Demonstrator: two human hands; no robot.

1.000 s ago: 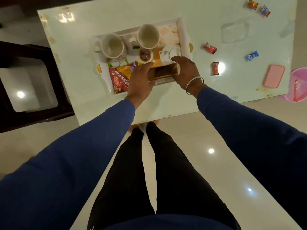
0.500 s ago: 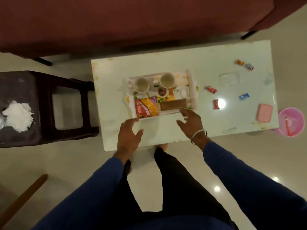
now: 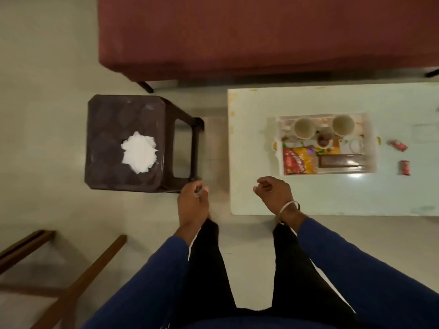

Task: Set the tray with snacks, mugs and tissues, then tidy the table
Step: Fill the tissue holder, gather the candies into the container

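Tissues (image 3: 139,151) lie in one white heap on the dark stool (image 3: 107,129), beyond the left hand (image 3: 193,203). Both hands hang empty and loosely curled, the right hand (image 3: 275,194) over the table (image 3: 356,198) edge. Farther off, one tray (image 3: 373,138) holds two mugs (image 3: 304,128), one snack packet (image 3: 299,160) and one brown box (image 3: 341,161); two candies (image 3: 399,146) lie beside it.

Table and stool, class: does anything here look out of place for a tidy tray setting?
Yes. The tissues lie in a crumpled heap on the dark stool, away from the tray. Two red sweet wrappers sit loose on the table right of the tray. Both hands are empty.
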